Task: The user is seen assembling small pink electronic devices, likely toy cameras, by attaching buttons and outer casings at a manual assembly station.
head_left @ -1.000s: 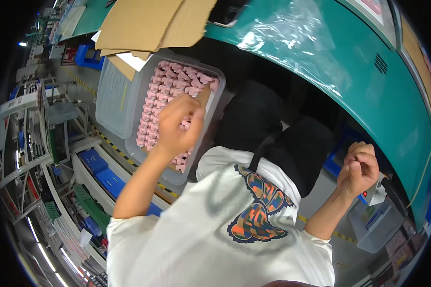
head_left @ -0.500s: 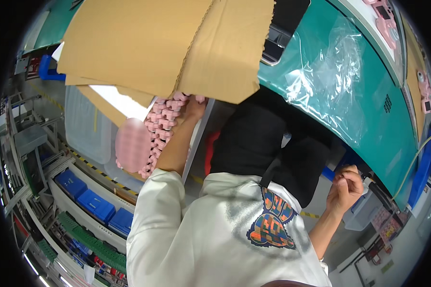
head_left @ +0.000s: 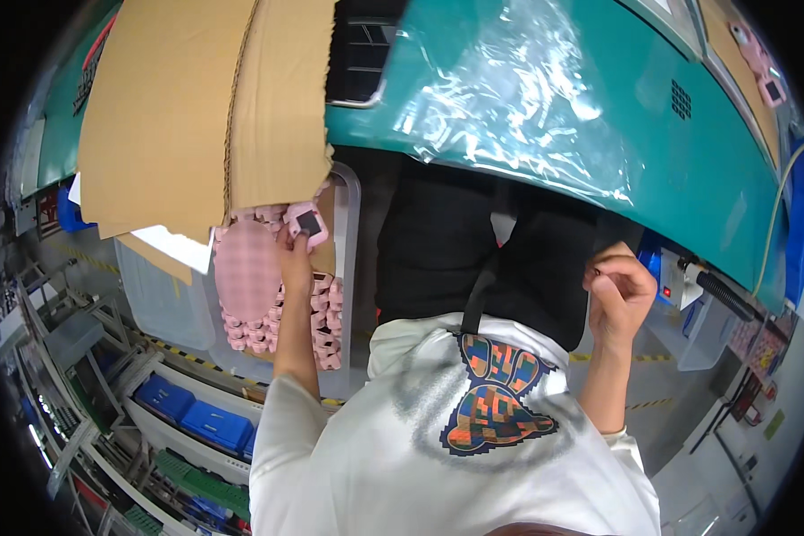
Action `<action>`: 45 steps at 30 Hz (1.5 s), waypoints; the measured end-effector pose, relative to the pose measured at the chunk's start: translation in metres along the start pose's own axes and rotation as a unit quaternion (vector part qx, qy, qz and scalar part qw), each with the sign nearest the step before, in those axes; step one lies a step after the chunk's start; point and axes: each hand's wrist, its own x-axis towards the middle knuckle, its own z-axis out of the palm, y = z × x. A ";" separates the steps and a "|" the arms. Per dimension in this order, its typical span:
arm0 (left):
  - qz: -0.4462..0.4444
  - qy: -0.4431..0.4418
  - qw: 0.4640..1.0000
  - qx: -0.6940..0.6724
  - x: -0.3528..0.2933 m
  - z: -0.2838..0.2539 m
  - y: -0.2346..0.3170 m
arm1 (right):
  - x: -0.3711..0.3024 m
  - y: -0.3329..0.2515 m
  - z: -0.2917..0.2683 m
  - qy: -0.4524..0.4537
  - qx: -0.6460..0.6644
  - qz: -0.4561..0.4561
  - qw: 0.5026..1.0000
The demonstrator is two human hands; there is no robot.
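My left hand [head_left: 293, 259] grips a pink toy camera [head_left: 306, 223] with a dark square screen, its fingers closed round the near side. Beneath lie many more pink cameras [head_left: 326, 313] in rows, inside a translucent plastic bin [head_left: 352, 232] on my left. Part of those rows is hidden by a smooth pink oval patch and by my forearm. Beside my right thigh, away from the bin, my right hand [head_left: 621, 284] is curled with thumb and fingertips together. Whatever might be between them is too small to make out.
Brown cardboard [head_left: 170, 107] overhangs the bin's far end. A teal-topped table [head_left: 706, 170] carries clear plastic film [head_left: 518, 98] and a black tray [head_left: 359, 54]. Another pink camera [head_left: 759, 62] lies far right. Blue bins [head_left: 214, 424] stand on a rack at the lower left.
My left hand was deep among the cameras under the cardboard's edge; now it is drawn back, holding one camera up. My view has turned rightward. The right hand stays curled.
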 end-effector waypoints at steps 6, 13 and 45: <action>0.008 -0.174 0.962 -0.210 -0.087 0.031 0.081 | -0.013 0.006 -0.030 -0.019 0.055 0.005 0.998; 0.016 -0.441 0.891 -0.106 -0.170 0.174 0.159 | -0.052 0.009 -0.081 0.051 0.154 -0.017 0.987; -0.201 -0.644 0.718 0.171 -0.265 0.571 0.068 | -0.146 0.036 -0.231 0.378 0.136 -0.042 0.915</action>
